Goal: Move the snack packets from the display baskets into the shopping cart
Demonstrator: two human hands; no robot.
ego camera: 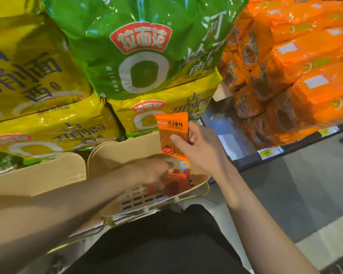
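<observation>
One snack packet (173, 133) is held up above the display basket (107, 155): a small flat pouch with an orange top band bearing dark characters, a clear middle showing brownish strips, and an orange bottom edge with a small red mark. It stands nearly upright, long axis running top to bottom, printed face toward the camera, top tilted slightly left. The right hand (198, 147) pinches it from the right side, thumb across the front of the clear middle, other fingers behind it, forearm reaching in from the lower right.

The left hand (156, 173) reaches down into the basket, below the raised packet, knuckles up and fingers curled over more red and orange packets (179, 181) lying on the slotted basket floor; motion blur hides whether it actually grips one. Its forearm crosses in from the lower left.

Behind the basket, large yellow noodle bags (53, 133) and a green bag (139, 46) are stacked. To the basket's right, orange packs (305, 76) fill a shelf.
</observation>
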